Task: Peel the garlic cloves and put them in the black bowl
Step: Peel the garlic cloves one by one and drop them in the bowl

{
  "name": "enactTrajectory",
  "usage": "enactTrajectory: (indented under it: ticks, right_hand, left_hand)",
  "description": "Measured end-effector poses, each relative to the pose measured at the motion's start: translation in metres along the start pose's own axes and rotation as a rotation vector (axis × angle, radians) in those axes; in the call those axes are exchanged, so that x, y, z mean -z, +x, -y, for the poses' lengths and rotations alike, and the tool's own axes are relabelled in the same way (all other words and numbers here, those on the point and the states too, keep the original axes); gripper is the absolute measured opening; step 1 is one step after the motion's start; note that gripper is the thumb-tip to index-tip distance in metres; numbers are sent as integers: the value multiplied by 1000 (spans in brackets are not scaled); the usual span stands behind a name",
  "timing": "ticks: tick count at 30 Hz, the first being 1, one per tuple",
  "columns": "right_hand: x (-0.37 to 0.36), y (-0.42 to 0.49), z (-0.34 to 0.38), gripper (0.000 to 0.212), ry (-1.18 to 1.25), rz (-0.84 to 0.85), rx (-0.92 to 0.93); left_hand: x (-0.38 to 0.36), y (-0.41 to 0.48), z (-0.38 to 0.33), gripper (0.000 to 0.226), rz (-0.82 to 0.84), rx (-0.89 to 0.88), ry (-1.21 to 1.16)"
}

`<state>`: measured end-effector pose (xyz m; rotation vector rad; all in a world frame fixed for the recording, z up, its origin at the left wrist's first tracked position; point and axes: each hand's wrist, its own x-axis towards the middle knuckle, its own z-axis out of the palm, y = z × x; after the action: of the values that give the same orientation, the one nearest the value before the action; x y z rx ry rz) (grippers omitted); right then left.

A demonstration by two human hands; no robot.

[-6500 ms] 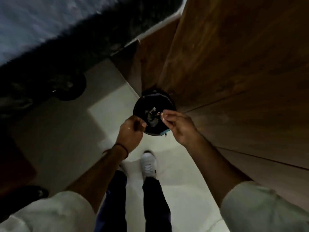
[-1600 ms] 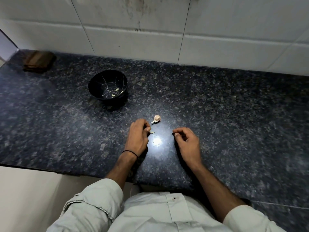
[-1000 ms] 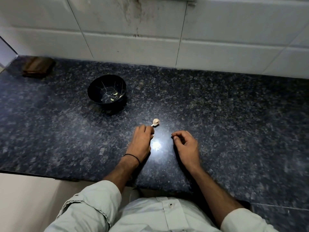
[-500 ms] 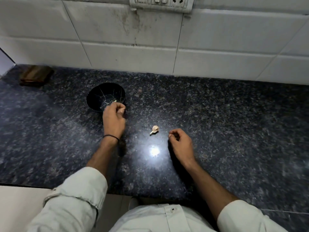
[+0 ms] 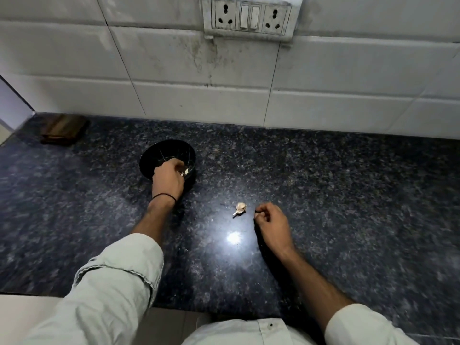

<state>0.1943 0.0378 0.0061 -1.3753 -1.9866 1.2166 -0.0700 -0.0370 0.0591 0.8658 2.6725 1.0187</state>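
Left hand (image 5: 168,181) moved over bowl (image 5: 159,146), fingers (image 5: 175,165) pinching clove (image 5: 183,173); right hand (image 5: 272,226) loosely curled, granite counter (image 5: 348,195), tiled wall (image 5: 199,100)

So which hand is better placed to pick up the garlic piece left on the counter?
Right. The right hand rests just beside the garlic piece, fingers loosely curled; the left hand is away over the black bowl.

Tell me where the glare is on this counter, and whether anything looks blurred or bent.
Head view: a bright glare spot on the countertop, just nearer than the garlic piece. Head view: the countertop's far right looks smeared; the middle is sharper. Head view: tile joints bow, wide-angle distortion.
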Motion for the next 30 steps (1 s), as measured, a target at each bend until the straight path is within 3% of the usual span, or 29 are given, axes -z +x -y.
enactTrajectory:
  ticks: [7, 12, 16, 21, 27, 30]
  right_hand:
    - [-5, 12, 14, 10, -10, 27, -5]
    - [-19, 16, 20, 36, -168, 129, 108]
    - [-18, 18, 22, 20, -232, 177, 166]
    - [0, 8, 22, 9, -68, 190, 266]
    - [33, -17, 25, 19, -7, 210, 407]
    - [45, -27, 26, 18, -11, 225, 396]
  left_hand:
    - [3, -58, -22, 37, -218, -161, -263]
    - [-30, -114, -35, 32, 43, -42, -441]
    - [-48, -135, -35, 30, 207, 33, -430]
    - [-53, -140, -33, 16, 243, 95, -498]
    - [-48, -154, -55, 10, 385, 284, -914]
    - [-46, -165, -67, 15, 464, 273, -1082]
